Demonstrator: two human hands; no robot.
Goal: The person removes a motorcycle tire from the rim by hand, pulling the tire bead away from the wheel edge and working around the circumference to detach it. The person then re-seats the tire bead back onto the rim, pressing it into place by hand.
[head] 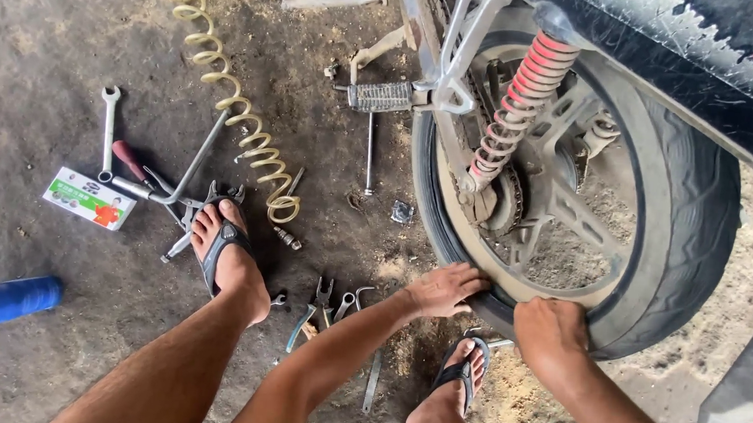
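Both our hands rest on the black rubber rear tyre of the motorcycle point(690, 213), low on its bottom arc where it meets the dirt floor point(48, 26). Our left hand point(446, 290) lies spread, fingers point(468, 278) extended over the tyre's edge beside the rim. Our right hand point(550, 328) is curled closed, gripping the tread just to the right of the left one.

Above our hands, the red coil shock spring point(523, 94) slants down across the wheel toward the chain sprocket point(503, 202), and a ribbed metal footpeg point(382, 96) juts out to the left of it.

Our right foot in a black sandal point(462, 374) is planted directly under the tyre, between our forearms. Our left foot in a black sandal point(226, 246) stands further left, its toes on a scatter of tools.

A pale yellow coiled air hose point(227, 98) snakes down from the top edge of the floor to that foot. Left of it lie a silver open-ended spanner point(108, 130), a red-handled screwdriver point(129, 160) and a small white and green cardboard box point(90, 198). A blue cylinder point(9, 301) lies at the left edge. Pliers and small spanners point(323, 308) sit just beside our left forearm.
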